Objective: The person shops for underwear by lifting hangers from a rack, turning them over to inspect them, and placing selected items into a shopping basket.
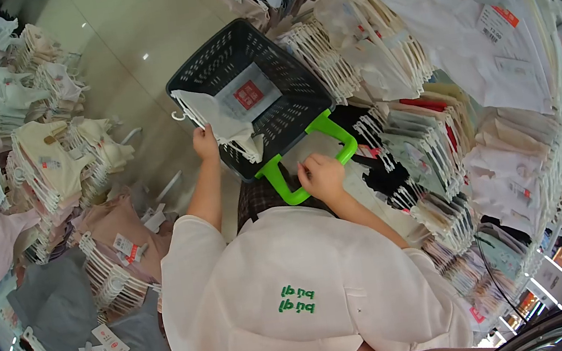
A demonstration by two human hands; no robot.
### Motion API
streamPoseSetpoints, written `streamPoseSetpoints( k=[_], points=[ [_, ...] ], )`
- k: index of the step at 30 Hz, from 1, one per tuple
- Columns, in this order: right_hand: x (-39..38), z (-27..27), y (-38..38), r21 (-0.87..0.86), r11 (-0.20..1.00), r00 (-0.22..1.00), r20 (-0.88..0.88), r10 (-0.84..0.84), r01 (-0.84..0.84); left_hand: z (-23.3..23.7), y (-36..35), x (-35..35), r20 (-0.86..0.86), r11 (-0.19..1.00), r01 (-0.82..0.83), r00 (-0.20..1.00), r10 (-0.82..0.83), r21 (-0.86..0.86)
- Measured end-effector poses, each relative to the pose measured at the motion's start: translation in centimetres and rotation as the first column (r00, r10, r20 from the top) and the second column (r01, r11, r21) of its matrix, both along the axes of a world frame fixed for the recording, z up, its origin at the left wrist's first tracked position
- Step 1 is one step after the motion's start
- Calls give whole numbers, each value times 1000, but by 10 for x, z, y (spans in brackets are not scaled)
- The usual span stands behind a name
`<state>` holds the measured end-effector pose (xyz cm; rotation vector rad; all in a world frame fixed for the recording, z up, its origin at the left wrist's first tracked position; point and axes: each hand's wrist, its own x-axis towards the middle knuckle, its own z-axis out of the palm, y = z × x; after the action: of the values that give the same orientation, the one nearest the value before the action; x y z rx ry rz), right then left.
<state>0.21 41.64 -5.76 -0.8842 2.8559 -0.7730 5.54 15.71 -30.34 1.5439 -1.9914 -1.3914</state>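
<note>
My left hand (205,143) is closed on white hangers at the near left side of the basket. White garments (209,114) hang from them, partly inside the basket; their exact kind is hard to make out. The dark grey shopping basket (219,44) has slotted walls and a red-and-white printed label (249,94) on its bottom. My right hand (322,174) is curled round the crossbar of the basket's green handle (289,194), its fingers bent inward.
Racks of small garments on hangers (53,164) line the left side. More garments (417,149) and large white clothes (452,15) with price tags crowd the right. Pale tiled floor (124,32) shows between the racks. Metal rack prongs (169,185) stick out at left.
</note>
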Motion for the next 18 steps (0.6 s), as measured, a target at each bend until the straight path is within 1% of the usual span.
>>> streamPoseSetpoints(
  k=[1,2,4,5,6,7,8,10,11,12,13,14,15,16,18],
  points=[
    [-1,1,0,-20,1000,1000,-23,4,-4,18,2,-8,-95,1000,2,995,-2,3],
    [-1,3,0,-31,1000,999,-32,2,-3,39,5,-18,-104,1000,3,995,-4,-8],
    [-2,11,0,1,1000,988,152,13,-14,90,20,-40,-353,958,119,936,-21,260],
    [-5,14,-1,-14,1000,991,135,19,-17,118,32,-50,-398,947,151,917,-26,284],
    [-9,18,-2,-180,983,966,258,31,17,147,47,-60,-446,934,187,894,-34,304],
    [-13,22,-3,-338,939,927,370,67,67,176,62,-68,-481,918,240,875,-63,316],
    [-19,34,-3,-358,932,937,343,72,60,203,79,-74,-518,898,298,850,-95,323],
    [-29,68,-1,-376,925,977,174,123,-50,248,113,-76,-604,857,425,776,-181,290],
    [-33,81,4,-429,902,977,166,135,-52,261,129,-77,-643,846,451,744,-182,283],
    [-35,93,13,-445,894,984,132,122,-51,275,145,-77,-681,832,482,708,-184,275],
    [-35,104,24,-470,880,978,143,151,-67,300,161,-75,-713,815,518,672,-200,259],
    [-35,116,37,-494,866,973,152,174,-78,327,178,-71,-726,788,548,658,-201,279],
    [-33,127,53,-484,860,978,40,205,-161,333,195,-67,-744,781,585,617,-256,216],
    [-29,131,71,-450,880,977,71,203,-150,338,212,-63,-757,766,625,572,-316,152],
    [-14,154,108,-491,860,985,29,173,-137,375,247,-50,-783,675,716,518,-343,178]
  ],
)
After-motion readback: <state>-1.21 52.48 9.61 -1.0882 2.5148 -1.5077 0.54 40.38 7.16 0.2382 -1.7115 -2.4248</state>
